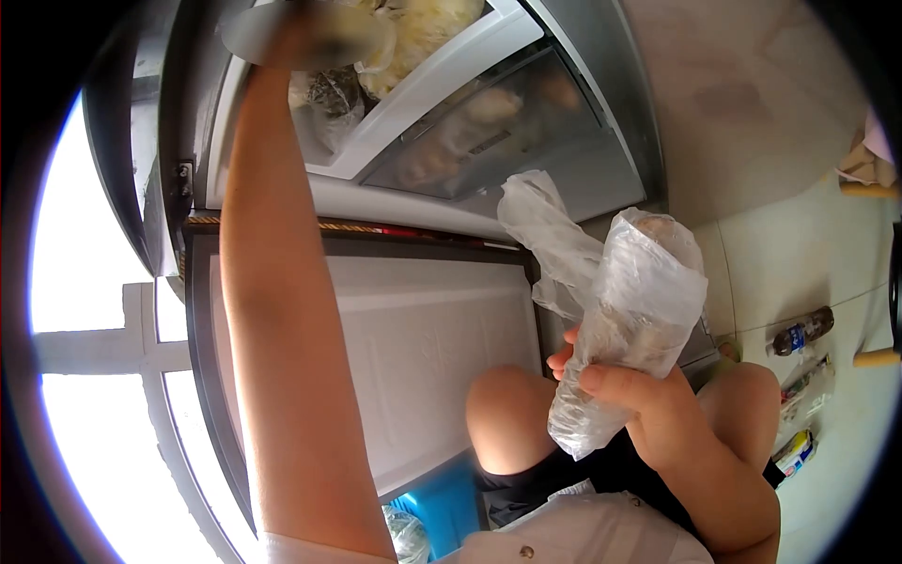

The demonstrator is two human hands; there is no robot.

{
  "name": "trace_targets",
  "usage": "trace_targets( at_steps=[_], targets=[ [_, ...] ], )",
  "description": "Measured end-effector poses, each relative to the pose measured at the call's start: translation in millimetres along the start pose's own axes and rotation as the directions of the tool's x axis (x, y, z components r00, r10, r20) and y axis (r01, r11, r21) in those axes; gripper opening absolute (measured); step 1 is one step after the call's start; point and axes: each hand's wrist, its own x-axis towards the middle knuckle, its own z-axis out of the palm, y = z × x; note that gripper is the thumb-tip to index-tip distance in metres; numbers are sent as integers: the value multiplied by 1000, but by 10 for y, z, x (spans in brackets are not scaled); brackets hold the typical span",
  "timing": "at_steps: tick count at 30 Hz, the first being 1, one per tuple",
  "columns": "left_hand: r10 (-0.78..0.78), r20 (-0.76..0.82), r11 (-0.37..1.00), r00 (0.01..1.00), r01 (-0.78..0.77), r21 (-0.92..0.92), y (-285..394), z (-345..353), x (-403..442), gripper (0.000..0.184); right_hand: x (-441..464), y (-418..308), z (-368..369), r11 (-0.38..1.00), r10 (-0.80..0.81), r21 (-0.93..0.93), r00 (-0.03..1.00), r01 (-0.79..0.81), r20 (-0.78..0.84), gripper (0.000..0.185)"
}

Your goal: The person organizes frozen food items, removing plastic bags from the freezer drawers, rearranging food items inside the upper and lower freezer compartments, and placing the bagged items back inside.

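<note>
My right hand (631, 393) is wrapped round a long bundle of brownish food in clear plastic wrap (644, 296), held tilted above my knees. The twisted loose end of a plastic bag (545, 221) hangs to the left of it. My left arm reaches up into the open freezer, where my left hand (293, 39) is smeared by motion beside a pale round thing (249, 33). I cannot make out its fingers. Close by lie bags of pale yellowish food (423, 36) and a clear bag of dark food (334, 94).
Below the white shelf edge is a translucent freezer drawer (489, 127) with wrapped food inside. The open freezer door (423, 329) stands at my left. A blue container (442, 512) is beneath it. A dark bottle (801, 332) and packets (797, 453) lie on the tiled floor at right.
</note>
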Motion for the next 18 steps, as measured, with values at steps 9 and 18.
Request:
trace_targets(
  at_steps=[9,18],
  targets=[
    [2,16,1000,1000,-2,13,38,38,-34,62,-24,-51,-27,1000,16,3,1000,-16,-26,37],
    [-42,42,999,998,42,-2,65,178,92,61,-18,-135,-88,994,85,-56,994,-89,-71,40]
  ],
)
